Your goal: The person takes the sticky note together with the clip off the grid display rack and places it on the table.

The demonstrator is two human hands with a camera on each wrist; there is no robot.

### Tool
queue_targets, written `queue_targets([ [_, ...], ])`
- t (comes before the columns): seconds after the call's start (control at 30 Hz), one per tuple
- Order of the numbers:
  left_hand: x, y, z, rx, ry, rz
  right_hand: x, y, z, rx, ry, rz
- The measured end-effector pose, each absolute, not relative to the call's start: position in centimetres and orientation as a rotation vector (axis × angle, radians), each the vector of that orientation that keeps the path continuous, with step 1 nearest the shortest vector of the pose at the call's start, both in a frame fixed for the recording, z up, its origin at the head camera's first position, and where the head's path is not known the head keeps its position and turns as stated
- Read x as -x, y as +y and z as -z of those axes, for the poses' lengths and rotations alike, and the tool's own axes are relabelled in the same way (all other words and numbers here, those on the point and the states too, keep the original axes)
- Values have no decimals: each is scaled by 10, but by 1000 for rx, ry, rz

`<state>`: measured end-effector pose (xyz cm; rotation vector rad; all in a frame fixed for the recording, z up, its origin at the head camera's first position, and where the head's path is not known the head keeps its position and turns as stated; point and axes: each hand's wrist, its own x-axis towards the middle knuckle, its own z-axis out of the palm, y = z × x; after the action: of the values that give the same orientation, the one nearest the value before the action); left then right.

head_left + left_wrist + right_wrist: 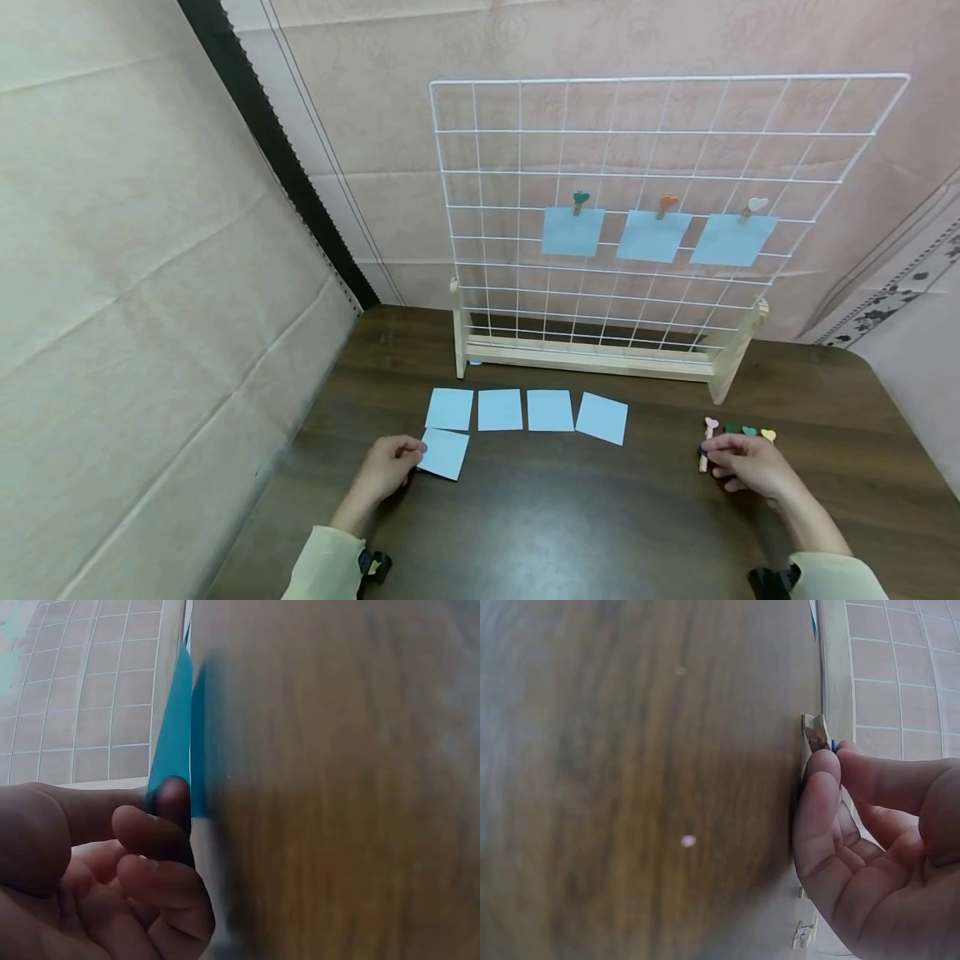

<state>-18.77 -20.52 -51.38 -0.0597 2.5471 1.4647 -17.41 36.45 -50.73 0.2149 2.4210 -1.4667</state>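
While both forearms reach in from the near edge, palms turned inward and wrists low over a dark wooden counter (540, 517), the person's left hand (386, 467) pinches the near left corner of a plain blue paper square (446, 454) between thumb and curled fingers, its held edge tipped slightly up off the surface. The right hand (750, 467), well apart to the right, points leftward, thumb and forefinger closed on a small wooden clip (815, 730) with a blue piece at the fingertips. Each wrist wears a black strap; the left strap (375, 567) carries a small yellowish mark, too small to read. Just beyond the left fingers, a row of four blue squares (500, 410) runs to the right. Just beyond the right fingers are heart-topped clips (768, 436) in pink, greens and yellow. Farther ahead, between the two hands, stands a white wire grid (667, 132) on a pale wooden base (585, 354); three hanging blue squares (654, 237) are fixed to it by clips with green, orange and white hearts.
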Motion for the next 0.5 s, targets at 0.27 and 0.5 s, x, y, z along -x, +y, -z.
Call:
queue_targets([
  [0.27, 189, -209, 517, 1, 2609, -1317, 175, 365, 508, -240, 2429, 1439],
  [0.5, 190, -212, 514, 5, 2677, -1193, 174, 363, 505, -256, 2452, 1433],
])
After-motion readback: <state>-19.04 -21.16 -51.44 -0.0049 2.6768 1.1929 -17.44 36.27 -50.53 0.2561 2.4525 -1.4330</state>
